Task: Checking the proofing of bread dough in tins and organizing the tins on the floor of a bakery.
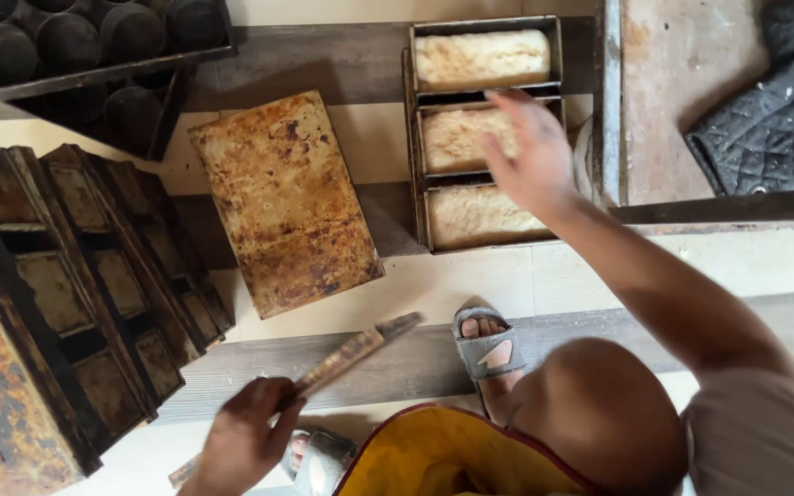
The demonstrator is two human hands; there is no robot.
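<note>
Here, left hand (243, 439) clamped on flat stick (351, 354); right hand (530, 156) splayed over loaf tins (484, 138), lid (285, 202) beside.

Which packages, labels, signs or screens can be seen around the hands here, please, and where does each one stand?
None in view: no package, label, sign or screen.
Only bare bakeware: a three-part loaf pan filled with pale dough under the right hand.
A rusty flat rectangular lid lying on the floor.
A narrow rusty metal strip held by the left hand.
</note>
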